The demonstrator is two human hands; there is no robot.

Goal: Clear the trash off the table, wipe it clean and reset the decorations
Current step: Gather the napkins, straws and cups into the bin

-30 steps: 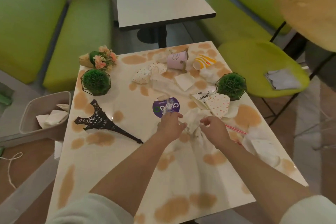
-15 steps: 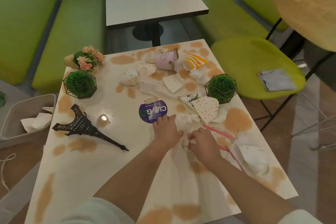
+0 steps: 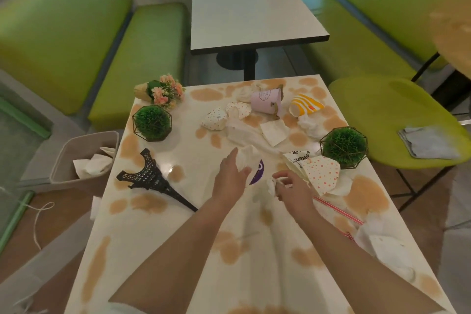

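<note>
My left hand (image 3: 230, 177) holds a crumpled white napkin (image 3: 246, 158) above the purple round sticker (image 3: 258, 173) on the stained white table (image 3: 153, 250). My right hand (image 3: 293, 190) pinches a smaller wad of tissue (image 3: 271, 185) just to its right. Trash lies around: dotted paper cups (image 3: 321, 173), a pink cup (image 3: 266, 101) on its side, a yellow striped cup (image 3: 305, 107), napkins (image 3: 274, 131), red straws (image 3: 336, 210). Decorations are two green ball plants (image 3: 152, 122) (image 3: 344, 146), a black Eiffel tower (image 3: 150, 177) lying down and a flower bouquet (image 3: 163, 92).
A grey bin (image 3: 63, 168) with white paper in it stands on the floor left of the table. A green chair (image 3: 382, 109) with a grey cloth (image 3: 428, 141) is on the right. More crumpled paper (image 3: 390, 250) lies at the table's right edge. Another table (image 3: 249, 7) stands behind.
My left hand has lifted a crumpled napkin off the table and moved up over the purple sticker. My right hand has gathered a small tissue wad. The camera tilted back.
</note>
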